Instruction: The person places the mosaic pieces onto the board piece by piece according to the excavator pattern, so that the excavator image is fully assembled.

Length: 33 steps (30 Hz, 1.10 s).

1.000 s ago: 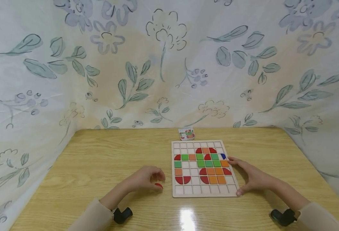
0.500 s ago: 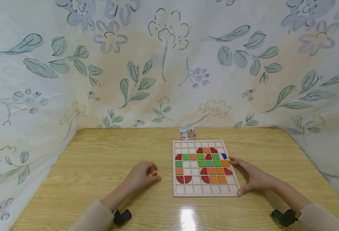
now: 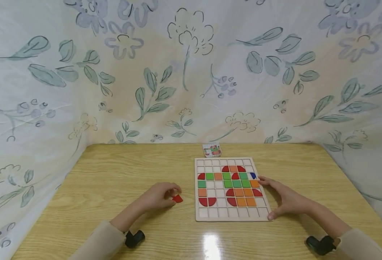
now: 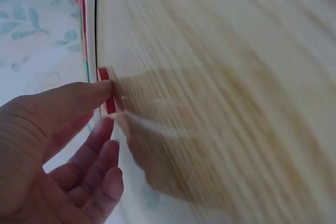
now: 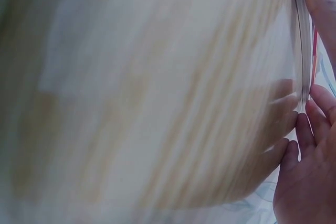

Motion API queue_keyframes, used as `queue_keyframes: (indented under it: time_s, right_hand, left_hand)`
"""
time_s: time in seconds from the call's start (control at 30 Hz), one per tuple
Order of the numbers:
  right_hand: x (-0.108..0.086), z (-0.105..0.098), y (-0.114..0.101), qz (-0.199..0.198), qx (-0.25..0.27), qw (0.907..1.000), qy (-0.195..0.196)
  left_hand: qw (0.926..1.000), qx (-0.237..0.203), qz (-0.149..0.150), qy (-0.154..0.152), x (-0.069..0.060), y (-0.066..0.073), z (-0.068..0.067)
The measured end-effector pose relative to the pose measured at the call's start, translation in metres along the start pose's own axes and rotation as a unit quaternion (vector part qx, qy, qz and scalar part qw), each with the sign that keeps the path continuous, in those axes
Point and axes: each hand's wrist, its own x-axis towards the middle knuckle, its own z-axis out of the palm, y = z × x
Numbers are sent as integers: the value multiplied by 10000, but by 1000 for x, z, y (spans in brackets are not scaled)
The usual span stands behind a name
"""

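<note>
A red quarter-circle tile (image 3: 177, 198) is pinched in my left hand (image 3: 159, 196), low over the table to the left of the board. In the left wrist view, the thumb (image 4: 84, 98) lies against the tile's thin edge. The wooden grid board (image 3: 210, 213) bears red quarter-circles, green and orange squares and one blue piece (image 3: 253, 176). My right hand (image 3: 286, 198) rests along the board's right edge, its thumb at the near corner and its fingers spread farther up. The right wrist view shows those fingers (image 5: 315, 119) touching the board's side.
A small card (image 3: 211, 150) printed with a coloured pattern stands behind the board. The wood-grain table (image 3: 129, 162) ends at a floral cloth (image 3: 191, 72) behind and on both sides.
The red tile now shows more of its face beyond my left fingers, having been turned in the grip. My left hand has shifted slightly; the right hand and board stay put.
</note>
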Motion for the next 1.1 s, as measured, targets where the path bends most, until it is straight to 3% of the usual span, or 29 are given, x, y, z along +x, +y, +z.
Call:
queue_keyframes:
  time_s: [0.1,0.27,0.43,0.57,0.73,1.1]
  right_hand:
    - [0,0,1,-3,9,10000,-8]
    - [0,1,2,0,106,9999,-25]
    - [0,1,2,-15,134,9999,-7]
    - [0,1,2,-63,86,9999,4]
    - [0,1,-1,-99,-1,10000,-9]
    - [-1,2,2,-44,57,10000,42]
  left_hand:
    - [9998,48,-160,98,1,5,3]
    - [9997,-10,-28,238,2,10,8]
    - [9987,4,-302,418,3,12,13]
    - [9979,-53,-536,369,2,14,14]
    - [9989,-22,-397,234,-1,14,12]
    - [9967,74,-648,477,-3,15,11]
